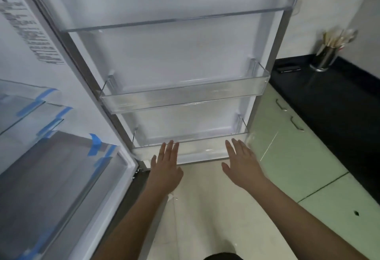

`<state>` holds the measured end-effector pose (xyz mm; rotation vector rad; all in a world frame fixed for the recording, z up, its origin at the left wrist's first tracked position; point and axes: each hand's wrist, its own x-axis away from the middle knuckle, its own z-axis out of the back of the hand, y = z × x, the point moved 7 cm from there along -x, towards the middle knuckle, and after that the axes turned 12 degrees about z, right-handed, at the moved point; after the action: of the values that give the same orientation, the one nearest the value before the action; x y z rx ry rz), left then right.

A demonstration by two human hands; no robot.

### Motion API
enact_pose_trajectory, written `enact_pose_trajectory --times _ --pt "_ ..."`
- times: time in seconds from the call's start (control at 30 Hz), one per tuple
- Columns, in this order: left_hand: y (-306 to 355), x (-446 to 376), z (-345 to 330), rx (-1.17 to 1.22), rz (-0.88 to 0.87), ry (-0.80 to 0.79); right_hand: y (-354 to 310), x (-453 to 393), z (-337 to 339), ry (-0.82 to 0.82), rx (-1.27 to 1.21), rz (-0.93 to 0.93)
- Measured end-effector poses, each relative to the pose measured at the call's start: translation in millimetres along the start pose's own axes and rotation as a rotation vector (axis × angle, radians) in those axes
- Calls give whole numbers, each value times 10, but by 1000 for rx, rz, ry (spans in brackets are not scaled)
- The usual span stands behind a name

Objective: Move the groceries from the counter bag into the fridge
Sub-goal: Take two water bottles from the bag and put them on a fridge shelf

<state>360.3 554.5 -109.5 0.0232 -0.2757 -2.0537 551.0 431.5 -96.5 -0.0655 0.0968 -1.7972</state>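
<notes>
Kitchen: pale floor point(205, 208), green cabinets point(287, 156) at right under a black counter point(339, 105). We look down at an open fridge; its door point(174, 58) stands ahead of us, inner side facing us.

Door fittings: 4 clear bins in view, the lowest bin point(197, 150) nearest our hands, another bin point(185, 97) just above it. We see nothing in either.

Fridge interior, left: glass shelves point(26, 111) and a drawer point(57, 177), all with blue tape point(94, 144) strips.

Counter, far right: a steel cup point(323, 59) of utensils and a dark flat item point(287, 68), too blurred to name.

Left hand point(165, 169): fingers straight, close together, tips over the lowest bin's front; contact unclear. Right hand point(240, 161): spread, beside the bin's right end, holding nothing.

Groceries and bag: not in view.
</notes>
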Motion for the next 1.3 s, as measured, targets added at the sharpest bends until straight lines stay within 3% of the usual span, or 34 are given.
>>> enact_pose_trajectory --times 0.27,0.53,1.0,1.3 --pt "-525 434 147 -61 -258 114 -681 602 29 7 20 -135" --pt "-295 892 242 -110 -503 145 -1026 1371 2 -66 17 -343" --pt "1100 2000 130 -114 -907 63 -957 3190 351 55 81 -694" --pt "1951 3653 -162 -118 -1250 -29 -1213 5136 449 106 84 -1016"
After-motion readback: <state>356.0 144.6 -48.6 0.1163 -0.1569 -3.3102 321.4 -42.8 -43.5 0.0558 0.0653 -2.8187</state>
